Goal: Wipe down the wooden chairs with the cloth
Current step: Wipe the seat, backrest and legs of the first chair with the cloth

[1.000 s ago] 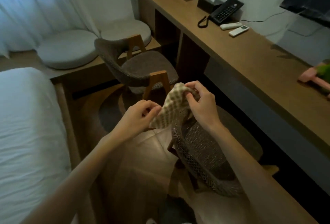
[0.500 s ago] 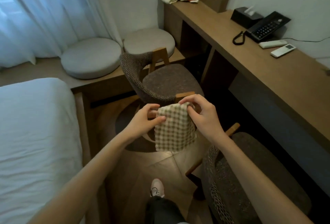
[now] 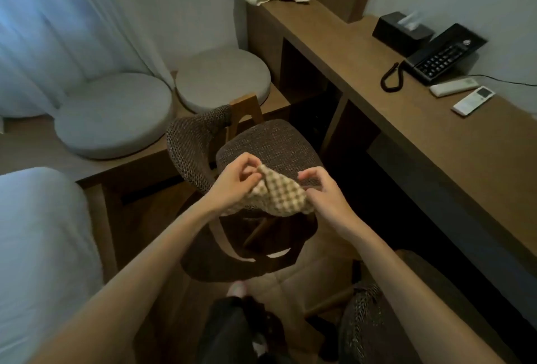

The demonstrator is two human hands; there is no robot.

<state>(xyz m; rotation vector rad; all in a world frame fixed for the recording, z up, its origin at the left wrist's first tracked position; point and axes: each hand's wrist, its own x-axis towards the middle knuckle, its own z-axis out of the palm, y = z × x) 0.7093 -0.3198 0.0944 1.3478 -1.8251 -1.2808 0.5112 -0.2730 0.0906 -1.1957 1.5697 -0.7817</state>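
Note:
A beige checked cloth (image 3: 276,196) is stretched between both hands above the front of a wooden chair (image 3: 270,143) with a brown woven seat and curved woven backrest. My left hand (image 3: 235,182) pinches the cloth's left top corner. My right hand (image 3: 322,192) pinches its right edge. The chair's wooden post (image 3: 247,113) shows behind the backrest, and its wooden legs (image 3: 223,238) show below the cloth. A second woven chair (image 3: 363,323) sits at the bottom right, mostly behind my right forearm.
A long wooden desk (image 3: 406,119) runs along the right wall with a black phone (image 3: 444,55), tissue box (image 3: 402,31) and two remotes (image 3: 465,93). Two round grey cushions (image 3: 116,113) lie on a low ledge. A white bed (image 3: 37,247) fills the left.
The view has moved forward from the near chair to the far one. Both hands carried the cloth along and now hold it spread over that chair's seat front.

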